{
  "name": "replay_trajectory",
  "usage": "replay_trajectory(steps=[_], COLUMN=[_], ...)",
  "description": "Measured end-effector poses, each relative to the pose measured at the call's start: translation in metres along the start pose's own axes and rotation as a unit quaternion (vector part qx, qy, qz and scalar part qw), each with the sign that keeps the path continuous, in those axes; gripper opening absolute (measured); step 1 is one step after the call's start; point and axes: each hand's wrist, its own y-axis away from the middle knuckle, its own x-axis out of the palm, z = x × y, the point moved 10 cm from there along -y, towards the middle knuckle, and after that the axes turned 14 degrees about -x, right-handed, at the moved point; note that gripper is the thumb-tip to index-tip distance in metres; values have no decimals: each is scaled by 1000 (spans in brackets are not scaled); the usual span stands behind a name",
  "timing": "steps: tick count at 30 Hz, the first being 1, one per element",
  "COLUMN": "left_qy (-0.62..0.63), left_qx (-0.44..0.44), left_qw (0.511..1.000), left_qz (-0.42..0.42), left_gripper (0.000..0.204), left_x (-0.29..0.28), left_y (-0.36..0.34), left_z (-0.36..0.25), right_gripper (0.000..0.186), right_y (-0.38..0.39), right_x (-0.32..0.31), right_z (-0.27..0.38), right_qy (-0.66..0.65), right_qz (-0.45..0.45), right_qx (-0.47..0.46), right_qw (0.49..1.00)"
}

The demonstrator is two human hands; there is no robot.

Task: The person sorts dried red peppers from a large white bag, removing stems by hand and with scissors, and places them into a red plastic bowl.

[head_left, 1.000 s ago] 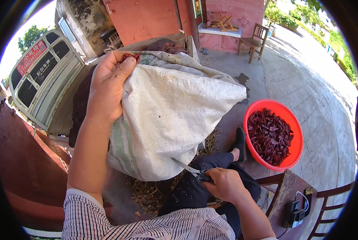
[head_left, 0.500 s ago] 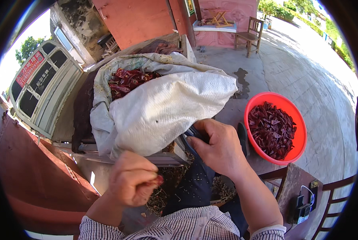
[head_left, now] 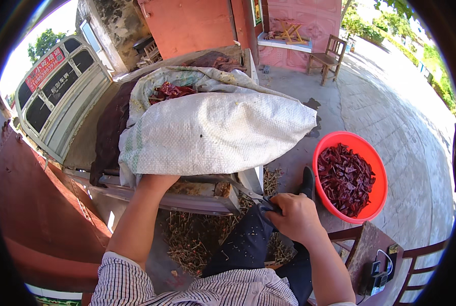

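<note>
A white woven sack [head_left: 212, 132] lies on its side on a worn wooden bench [head_left: 197, 191], and dried red chillies [head_left: 169, 92] show at its open far end. My left hand [head_left: 156, 181] presses against the sack's lower near edge, with its fingers hidden beneath the cloth. My right hand [head_left: 294, 219] rests over my dark-trousered knee and grips a pair of scissors [head_left: 251, 194], blades pointing left toward the bench. To the right, a red plastic basin [head_left: 378, 168] on the ground holds dried chillies [head_left: 345, 178].
Cut stems [head_left: 197, 239] litter the ground under the bench. A dark chair [head_left: 371, 250] with a small black device stands at lower right. A parked vehicle [head_left: 54, 97] is at the left, a wooden chair [head_left: 330, 56] far back, and a red panel [head_left: 29, 204] close on my left.
My left hand went from the sack's mouth down to my lap, then up against the sack's near edge. The sack has flopped onto its side. My right hand with the scissors stayed near my knee.
</note>
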Motion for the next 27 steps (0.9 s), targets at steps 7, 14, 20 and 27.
replay_trajectory(steps=[7,14,20,27], left_qy=[33,39,275,254], left_qx=[25,55,-23,10], left_qw=[999,998,944,865], left_qz=[-10,-2,183,433], left_gripper=[67,74,70,43], left_x=[-6,-2,30,36], left_y=[20,44,63,131], left_z=[14,21,18,-39], right_gripper=[25,72,71,61], right_y=[-88,-140,-181,-109], right_x=[46,73,104,72], right_z=[19,39,30,-5], right_qy=[109,244,265,-145], right_qz=[38,-104,-57,-265], right_qx=[-35,-152,-153,-72], right_qw=[993,952,950,951])
